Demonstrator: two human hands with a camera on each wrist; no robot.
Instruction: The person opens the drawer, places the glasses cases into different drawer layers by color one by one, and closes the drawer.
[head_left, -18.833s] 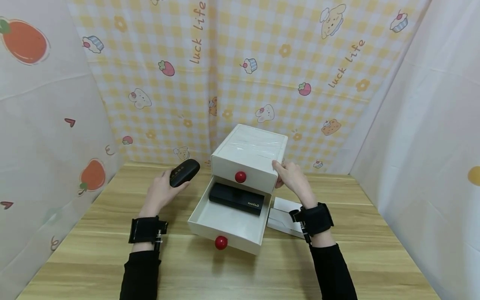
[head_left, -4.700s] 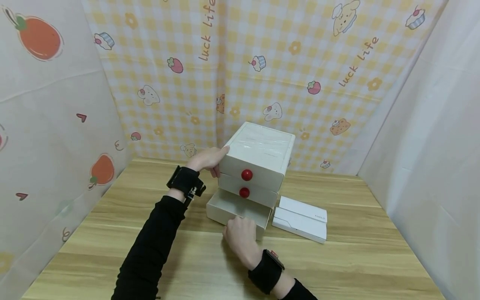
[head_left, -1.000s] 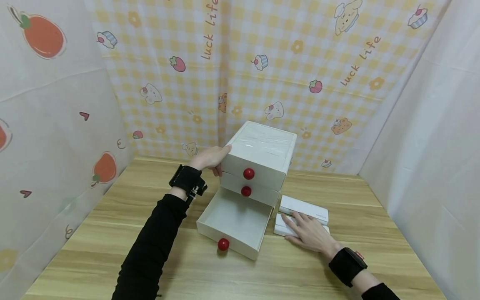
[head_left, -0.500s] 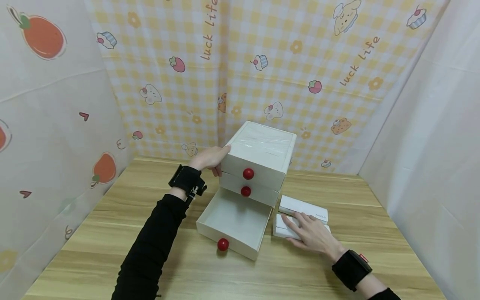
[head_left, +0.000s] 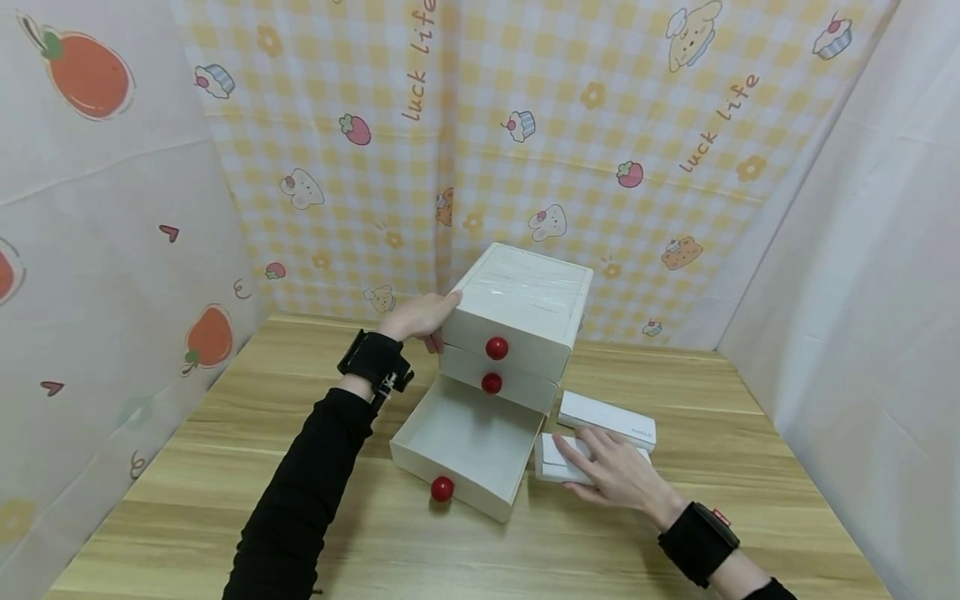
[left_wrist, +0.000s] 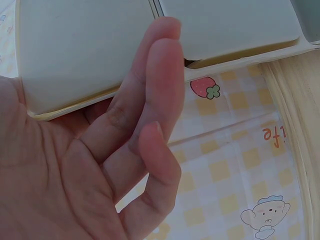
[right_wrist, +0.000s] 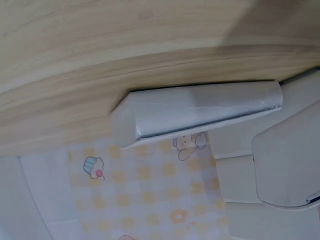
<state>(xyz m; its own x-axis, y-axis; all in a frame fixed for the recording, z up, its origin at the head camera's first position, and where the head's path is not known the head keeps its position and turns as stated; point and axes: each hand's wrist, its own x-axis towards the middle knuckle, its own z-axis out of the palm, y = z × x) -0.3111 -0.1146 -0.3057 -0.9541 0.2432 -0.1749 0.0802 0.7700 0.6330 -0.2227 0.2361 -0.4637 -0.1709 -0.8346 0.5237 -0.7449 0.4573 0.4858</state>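
In the head view, a white drawer cabinet (head_left: 525, 292) with red knobs stands mid-table, its lowest drawer (head_left: 465, 429) pulled out and bare inside. My left hand (head_left: 417, 319) grips the cabinet's left front edge, thumb at the top corner and fingers down the side. Right of the drawer, my right hand (head_left: 618, 468) holds a white flap-front case (head_left: 551, 471), its fingers spread across it. That case fills the right edge of the right wrist view, where the hand is almost wholly out of sight. Behind it lies a white wedge-shaped case (head_left: 603, 413) with small lettering.
The wooden table (head_left: 675, 400) runs to a yellow checked curtain (head_left: 480, 150) at the back. White curtains hang at both sides. The upper drawers, each with a red knob (head_left: 497, 347), are pushed in.
Within the last second my right hand has shifted the flap-front case left, away from the wedge-shaped case and towards the drawer. The left hand stays put. Since 4.7 s ago the bottom drawer has come further out.
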